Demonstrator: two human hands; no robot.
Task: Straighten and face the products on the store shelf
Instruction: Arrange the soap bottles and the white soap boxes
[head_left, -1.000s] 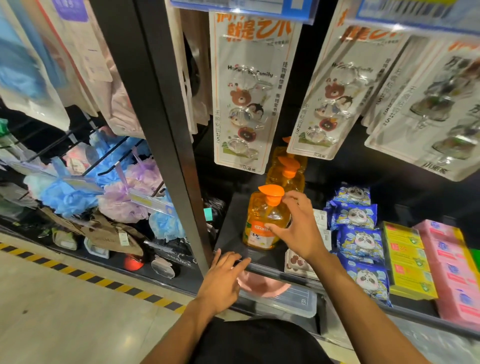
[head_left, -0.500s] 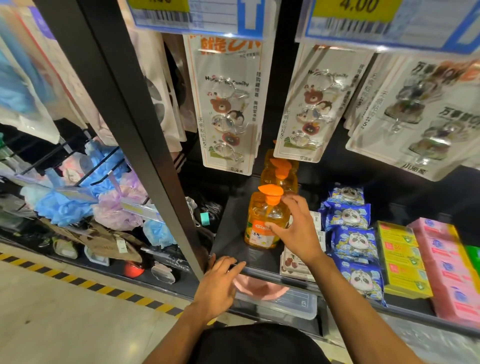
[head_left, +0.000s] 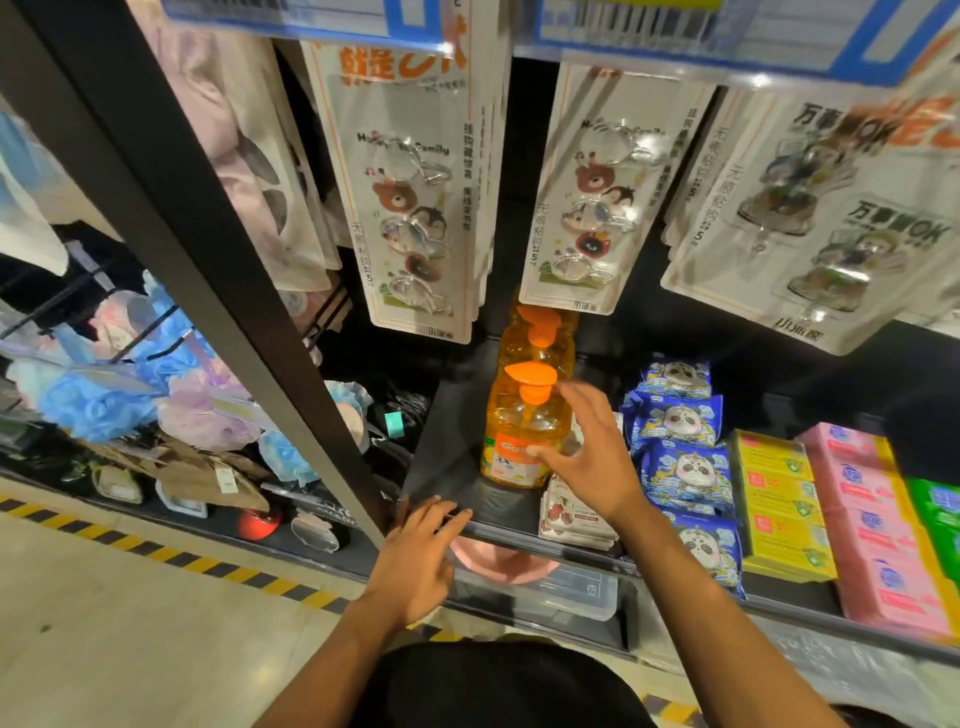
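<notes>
An orange pump bottle (head_left: 514, 421) of liquid stands upright at the left of the dark shelf (head_left: 452, 473), label facing out. Two more such bottles (head_left: 540, 338) line up behind it. My right hand (head_left: 597, 457) is just right of the front bottle with fingers spread and nearly straight; the thumb tip touches the label, and the fingers are off the bottle beside the pump. My left hand (head_left: 415, 556) rests flat on the shelf's front edge, holding nothing.
Flat packets (head_left: 571, 514) lie under my right wrist. Blue panda packs (head_left: 685, 467), yellow boxes (head_left: 779, 509) and pink boxes (head_left: 872, 519) fill the shelf rightwards. Hook cards (head_left: 410, 197) hang overhead. A black upright (head_left: 208, 234) stands left, with bath puffs (head_left: 93, 400) beyond.
My right hand has loosened from its grip round the front bottle and its fingers have spread. The left hand stays on the shelf edge. The view moved closer.
</notes>
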